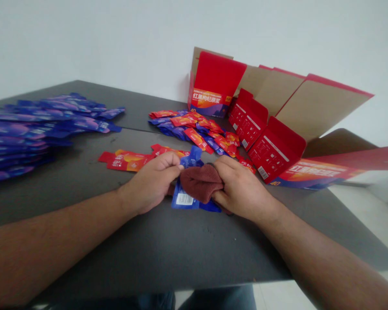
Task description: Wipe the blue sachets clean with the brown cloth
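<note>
A blue pouch (185,199) with a white barcode label is pinched at its left edge by my left hand (155,183). My right hand (241,185) grips a bunched brown cloth (198,181), which lies against the pouch and hides its middle. Part of another blue pouch (210,207) shows below the cloth. Just behind my left hand, a red-orange pouch (127,160) lies flat on the dark table (168,249). A second red-orange pouch (171,150) is partly covered by my fingers.
A large stack of blue pouches (45,125) spreads over the left side. Behind my hands is a mixed pile of red and blue pouches (194,127). Several red cartons with raised flaps stand at the right, including an upright carton (210,101) and a nearer carton (313,172).
</note>
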A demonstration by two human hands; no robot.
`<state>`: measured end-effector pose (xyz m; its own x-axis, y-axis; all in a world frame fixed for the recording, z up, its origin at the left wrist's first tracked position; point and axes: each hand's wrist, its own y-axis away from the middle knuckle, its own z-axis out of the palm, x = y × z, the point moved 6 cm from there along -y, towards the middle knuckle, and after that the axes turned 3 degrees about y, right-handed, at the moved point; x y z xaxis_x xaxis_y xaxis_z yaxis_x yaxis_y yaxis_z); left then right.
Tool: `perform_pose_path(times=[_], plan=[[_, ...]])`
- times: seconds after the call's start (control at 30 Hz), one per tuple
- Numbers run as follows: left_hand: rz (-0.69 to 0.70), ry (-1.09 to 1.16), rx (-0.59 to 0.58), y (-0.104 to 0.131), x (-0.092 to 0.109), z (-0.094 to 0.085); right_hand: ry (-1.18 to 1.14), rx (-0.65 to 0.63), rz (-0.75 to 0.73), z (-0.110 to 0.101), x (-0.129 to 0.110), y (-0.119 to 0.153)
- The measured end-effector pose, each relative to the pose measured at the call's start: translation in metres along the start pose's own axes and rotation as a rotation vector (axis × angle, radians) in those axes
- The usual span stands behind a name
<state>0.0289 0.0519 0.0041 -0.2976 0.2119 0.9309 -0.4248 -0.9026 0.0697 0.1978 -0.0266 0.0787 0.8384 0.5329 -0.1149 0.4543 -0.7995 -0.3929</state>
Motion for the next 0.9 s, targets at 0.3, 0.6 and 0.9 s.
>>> perform_pose_path(times=[0.3, 0.6, 0.9], plan=[[-0.017, 0.032, 0.012, 0.001, 0.006, 0.005, -0.041, -0.048, -0.076, 0.001, -0.006, 0.000], [-0.016, 0.052, 0.003, 0.001, 0.004, 0.005, -0.058, -0.135, -0.178, 0.004, -0.015, 0.001], [0.009, -0.081, -0.016, 0.005, 0.002, 0.004, -0.025, -0.101, -0.118, 0.006, -0.016, 0.002]])
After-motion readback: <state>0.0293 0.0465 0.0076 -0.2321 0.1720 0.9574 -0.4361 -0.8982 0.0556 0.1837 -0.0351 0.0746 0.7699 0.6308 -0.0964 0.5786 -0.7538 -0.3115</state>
